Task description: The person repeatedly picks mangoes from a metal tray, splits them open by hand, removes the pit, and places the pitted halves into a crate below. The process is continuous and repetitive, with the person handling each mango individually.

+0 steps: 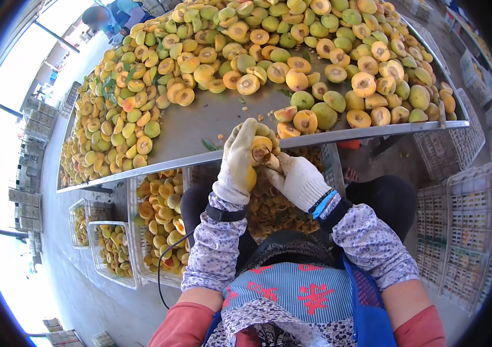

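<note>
My left hand (236, 165), in a white work glove with yellow stains, is closed around a halved yellow peach (263, 143). The cut face is turned up, with a brown stone hollow in its middle. Gloved in white too, my right hand (303, 182) has its thumb and fingers drawn together against the lower edge of that peach. Something slim and pale shows between its fingers; its kind is too hard to make out. Both hands are just off the near edge of a metal table (199, 124), which is heaped with peach halves (205, 72).
Below the table edge, a white crate (133, 231) holds peach halves, and a smaller crate (98, 269) of them stands to its left. Stacked plastic crates (460, 231) rise at the right. Another person (104, 20) is at the far left. A thin black cable (162, 272) hangs by my left arm.
</note>
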{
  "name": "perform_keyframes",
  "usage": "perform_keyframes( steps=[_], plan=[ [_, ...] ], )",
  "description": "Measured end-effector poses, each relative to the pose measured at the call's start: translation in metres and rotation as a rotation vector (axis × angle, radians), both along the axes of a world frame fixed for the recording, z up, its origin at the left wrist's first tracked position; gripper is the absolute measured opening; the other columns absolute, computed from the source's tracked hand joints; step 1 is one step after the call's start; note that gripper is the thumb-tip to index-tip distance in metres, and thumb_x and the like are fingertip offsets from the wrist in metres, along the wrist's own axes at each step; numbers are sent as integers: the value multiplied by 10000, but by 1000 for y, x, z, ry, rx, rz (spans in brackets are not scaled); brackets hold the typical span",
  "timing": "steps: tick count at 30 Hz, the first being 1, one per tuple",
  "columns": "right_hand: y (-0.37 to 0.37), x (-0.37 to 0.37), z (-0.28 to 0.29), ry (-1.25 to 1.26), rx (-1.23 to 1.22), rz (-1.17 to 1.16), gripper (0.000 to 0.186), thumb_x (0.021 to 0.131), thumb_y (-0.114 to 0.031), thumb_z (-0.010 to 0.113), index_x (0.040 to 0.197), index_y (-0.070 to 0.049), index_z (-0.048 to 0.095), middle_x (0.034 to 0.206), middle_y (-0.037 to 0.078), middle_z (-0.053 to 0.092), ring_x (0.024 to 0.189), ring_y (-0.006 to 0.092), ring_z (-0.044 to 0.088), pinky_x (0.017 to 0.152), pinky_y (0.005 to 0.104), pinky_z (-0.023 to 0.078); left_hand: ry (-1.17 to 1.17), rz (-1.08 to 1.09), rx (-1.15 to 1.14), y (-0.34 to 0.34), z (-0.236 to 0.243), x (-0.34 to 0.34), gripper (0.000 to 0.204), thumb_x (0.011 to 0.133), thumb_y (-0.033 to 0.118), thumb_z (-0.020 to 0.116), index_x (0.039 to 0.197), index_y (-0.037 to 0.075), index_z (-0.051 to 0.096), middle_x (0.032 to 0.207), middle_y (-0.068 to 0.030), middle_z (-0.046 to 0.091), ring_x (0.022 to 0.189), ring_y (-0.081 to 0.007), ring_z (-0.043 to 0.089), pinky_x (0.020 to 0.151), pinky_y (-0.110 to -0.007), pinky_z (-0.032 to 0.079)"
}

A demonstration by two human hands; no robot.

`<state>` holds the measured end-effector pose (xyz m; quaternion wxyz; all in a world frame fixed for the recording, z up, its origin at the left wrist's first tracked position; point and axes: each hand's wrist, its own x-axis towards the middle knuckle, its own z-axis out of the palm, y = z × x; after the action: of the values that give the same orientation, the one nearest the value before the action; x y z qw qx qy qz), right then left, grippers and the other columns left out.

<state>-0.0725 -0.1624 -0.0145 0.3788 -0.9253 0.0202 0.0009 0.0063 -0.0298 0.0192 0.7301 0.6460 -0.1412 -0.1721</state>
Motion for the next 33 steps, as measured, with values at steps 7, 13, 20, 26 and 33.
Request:
perform_keyframes(
  steps=[7, 13, 20, 26, 33],
  plan=[
    [26, -3, -42, -76, 712, 55, 305, 1026, -270, 586, 1108, 13, 665, 973, 225, 722, 918, 342, 704, 826, 395, 551, -16, 97, -47, -7, 7, -15, 259, 1006, 175, 481, 890, -34, 580, 886, -146, 649, 801, -227, 622, 765, -340, 548],
    [22, 2, -36, -53, 625, 36, 327, 1034, -282, 569, 1097, 20, 677, 967, 249, 717, 916, 381, 701, 821, 407, 549, 71, 112, -209, -11, 0, -10, 406, 1071, 320, 463, 965, -38, 623, 888, -153, 658, 807, -234, 639, 763, -349, 556],
    [10, -15, 5, 558, 1136, 125, 497, 1065, -524, 497, 861, -78, 578, 621, 26, 543, 464, 192, 492, 447, 352, 418, 117, 2, -110, -1, 6, -5, 573, 1071, 473, 445, 882, -28, 650, 772, -145, 652, 680, -214, 624, 676, -332, 518],
    [1, -21, 28, 970, 1481, 162, 482, 1052, -588, 490, 852, -150, 492, 602, -94, 313, 440, 42, 284, 398, 238, 284, 58, -130, 47, 5, 2, 5, 591, 1084, 421, 438, 749, -15, 653, 694, -139, 658, 642, -219, 612, 632, -326, 493],
    [9, -24, 26, 646, 1188, 171, 517, 1031, -594, 535, 845, -112, 540, 607, -40, 430, 435, 72, 352, 412, 252, 289, 495, -75, -640, -2, -6, -6, 388, 1065, 422, 517, 814, 128, 554, 761, -92, 610, 663, -286, 629, 577, -385, 507]
  ],
)
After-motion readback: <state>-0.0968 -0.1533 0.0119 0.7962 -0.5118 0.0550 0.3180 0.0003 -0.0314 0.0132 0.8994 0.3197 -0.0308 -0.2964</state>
